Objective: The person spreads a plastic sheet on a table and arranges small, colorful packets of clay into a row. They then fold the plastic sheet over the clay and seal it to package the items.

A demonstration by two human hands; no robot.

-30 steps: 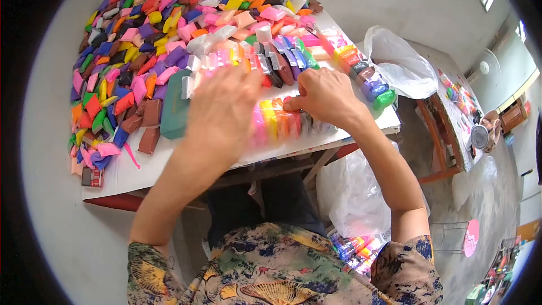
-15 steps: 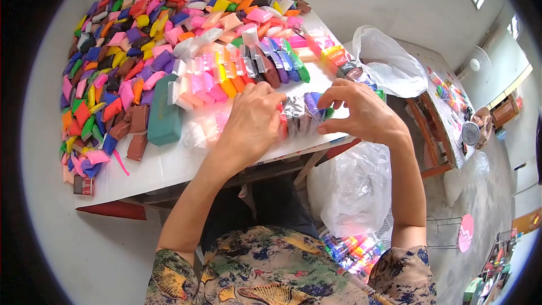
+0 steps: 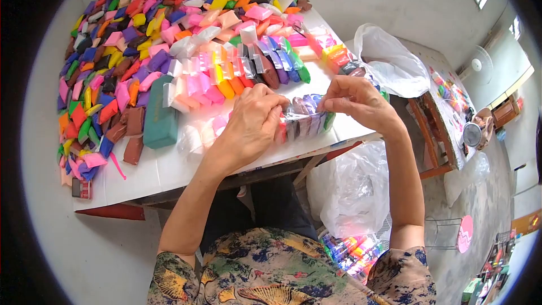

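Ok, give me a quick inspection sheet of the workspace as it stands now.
Surface: white table, mostly covered.
Job's things: wrapped row of clay sticks, at the table's near edge.
Clutter: heap of coloured clay packets; teal block; loose row of sticks; white plastic bag; small red box.
Hands: left hand grips the row's left end; right hand pinches its wrap at the right end.
Cables: nothing seen.
Surroundings: another plastic bag under the table; a fan by the wall.
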